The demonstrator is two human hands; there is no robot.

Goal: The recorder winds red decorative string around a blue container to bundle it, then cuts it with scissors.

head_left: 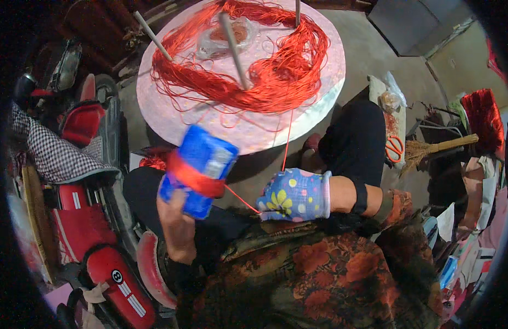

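Note:
My left hand (177, 222), bare and slightly blurred, grips a blue rectangular pack (214, 151) by its lower end. Red cord (195, 178) is wound in a band around the pack's middle. From that band a single strand (241, 199) runs taut to my right hand (295, 196), which wears a blue flowered glove and is closed on it. The strand continues up from the glove to a large loose ring of red cord (210, 85) on a round table (330, 104). Upright sticks (232, 49) stand within and around the ring.
A clear plastic bag (210, 46) with reddish contents lies inside the ring. To the right are orange-handled scissors (395, 149), a straw hand broom (440, 145) and a red bundle (484, 120). A red ride-on vehicle (114, 279) and a checked cloth (62, 151) are at the left.

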